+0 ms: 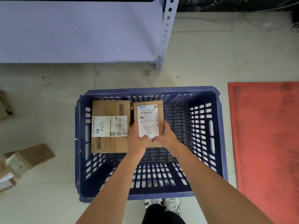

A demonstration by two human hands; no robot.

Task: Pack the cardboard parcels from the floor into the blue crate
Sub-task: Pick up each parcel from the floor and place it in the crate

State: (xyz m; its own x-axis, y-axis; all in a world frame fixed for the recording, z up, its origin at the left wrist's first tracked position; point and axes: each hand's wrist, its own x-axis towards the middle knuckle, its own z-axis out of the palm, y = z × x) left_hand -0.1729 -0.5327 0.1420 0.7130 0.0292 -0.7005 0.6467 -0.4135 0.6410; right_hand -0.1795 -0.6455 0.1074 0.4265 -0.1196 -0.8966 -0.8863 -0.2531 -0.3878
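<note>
A blue slotted crate [221, 143] stands on the tiled floor below me. Inside it, at the far left, lies a cardboard parcel [103, 109] with a white label marked "A34". Right beside it I hold a smaller cardboard parcel [149, 120] with a white shipping label, down inside the crate. My left hand [137, 139] grips its near left side and my right hand [166, 136] grips its near right side. Whether this parcel rests on the crate bottom cannot be told.
More cardboard parcels [30, 157] lie on the floor at the left, and another [4, 104] at the left edge. A grey metal shelf [80, 29] stands beyond the crate. A red mat [267, 135] lies to the right. My shoes [163, 204] touch the crate's near side.
</note>
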